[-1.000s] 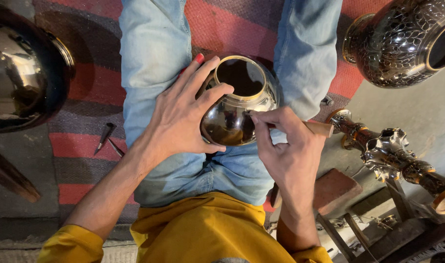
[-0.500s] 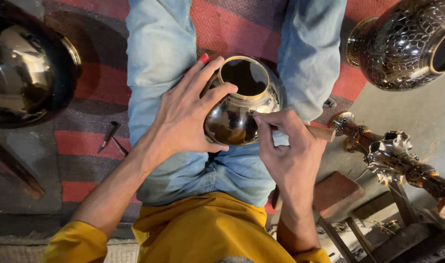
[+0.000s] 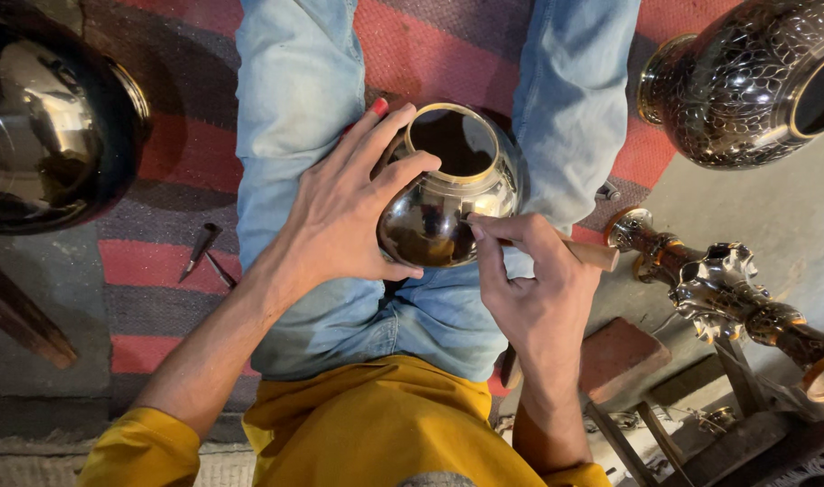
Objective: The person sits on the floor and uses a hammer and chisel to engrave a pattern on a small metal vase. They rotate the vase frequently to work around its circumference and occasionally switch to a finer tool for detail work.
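Left hand [image 3: 344, 221] spread wide, fingers [image 3: 376, 135] curled in a cupping grip — right hand [image 3: 533, 289] pinched tight, wrist bent, forearms angled inward.

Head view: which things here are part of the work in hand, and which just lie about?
In use: round polished brass pot, left hand, right hand, wooden-handled tool.

Lying about: dark patterned metal vase, large shiny bowl, ornate metal stem, small pointed tools.
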### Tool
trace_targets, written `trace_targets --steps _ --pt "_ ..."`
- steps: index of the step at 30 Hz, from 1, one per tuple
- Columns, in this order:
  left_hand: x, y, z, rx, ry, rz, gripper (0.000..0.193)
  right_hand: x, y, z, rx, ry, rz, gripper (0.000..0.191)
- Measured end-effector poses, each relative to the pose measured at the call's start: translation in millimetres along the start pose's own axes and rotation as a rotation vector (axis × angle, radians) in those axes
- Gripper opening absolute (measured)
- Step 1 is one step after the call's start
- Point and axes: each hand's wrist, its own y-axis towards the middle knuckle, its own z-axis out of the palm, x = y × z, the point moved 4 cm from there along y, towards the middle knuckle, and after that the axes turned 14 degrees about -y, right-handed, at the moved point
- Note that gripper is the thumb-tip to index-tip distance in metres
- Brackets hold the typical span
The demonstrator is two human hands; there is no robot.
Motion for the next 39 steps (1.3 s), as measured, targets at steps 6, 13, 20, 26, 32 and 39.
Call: trace_targets --steps 6,13,20,26,32,39 --pt "1 1 1 0.005 0.021 0.006 0.112 2 0 3 -0.046 0.010 0.005 0.013" --pt "1 1 0 0.014 0.018 0.004 0.112 4 -2 0 -0.038 -0.029 -0.017 0.013" --pt "2 3 -1 0.008 0.006 0.008 0.111 4 -7 -2 -0.038 -0.002 -0.083 0.015" --pt "2 3 -1 0.009 0.027 0.023 0.112 4 -8 4 -0.093 -0.038 -0.062 0.016" --pt "1 4 -2 0.016 0.033 0.011 0.109 5 -13 0 -0.080 -0.037 -0.099 0.018" --pt "0 4 -3 0.012 0.034 0.018 0.109 4 -18 5 -0.123 0.003 -0.069 0.018"
